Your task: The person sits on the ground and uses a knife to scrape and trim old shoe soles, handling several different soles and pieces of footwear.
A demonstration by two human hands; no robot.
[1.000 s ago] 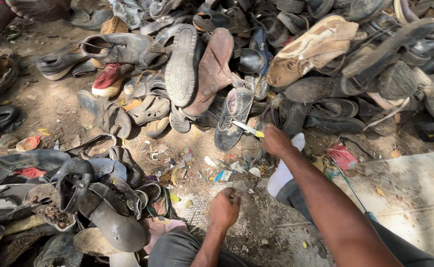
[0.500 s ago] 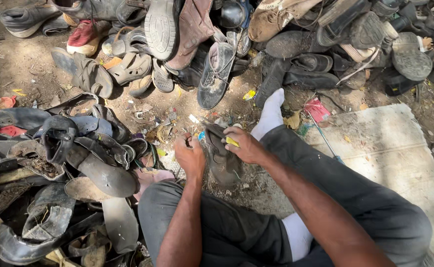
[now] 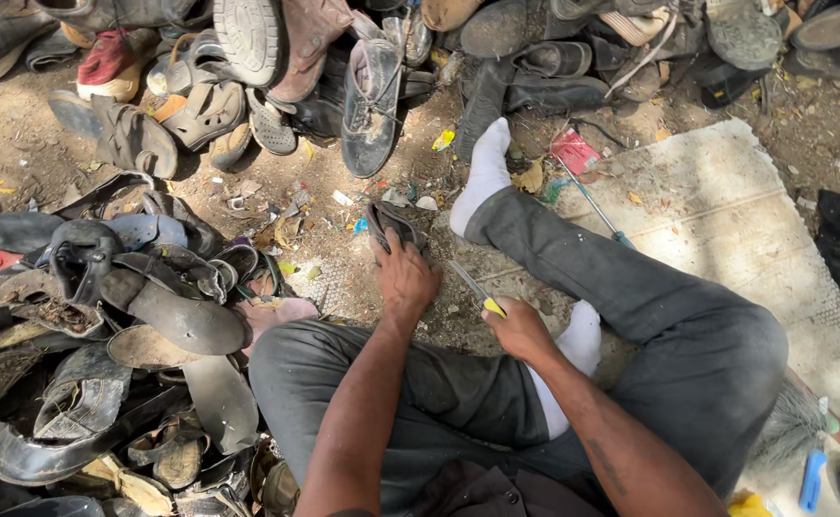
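The person sits cross-legged on the ground, and the work looks to be at the cutting or trimming stage: one hand pins a piece of old footwear flat while the other brings a blade to it.

Nearest, the right hand (image 3: pixel 519 328) is closed around the yellow handle of a knife (image 3: pixel 470 287), wrist low over the shin, forearm running back toward the body. The blade slants up and left from that hand, its tip aimed at the gap between the two hands; it does not look to be touching anything, though the blade is thin and hard to follow against the dirt.

A little further out and to the left, the left hand (image 3: pixel 405 278) is pressed palm down, fingers spread forward and clamped over the near end of a dark sole (image 3: pixel 387 220). The sole lies flat on the ground, sticking out past the fingertips, just left of the white sock (image 3: pixel 483 177).

By my reading, the next move calls for keeping that sole held firm and guiding the edge in beside the left fingers without nicking them.

Beyond the left hand lies scattered litter, then a grey shoe (image 3: pixel 372 105) sole-side down, and a heap of worn shoes (image 3: pixel 248 67) across the far edge. To the right hand's far right, a screwdriver (image 3: pixel 597 213) rests on a pale slab (image 3: pixel 726 211).
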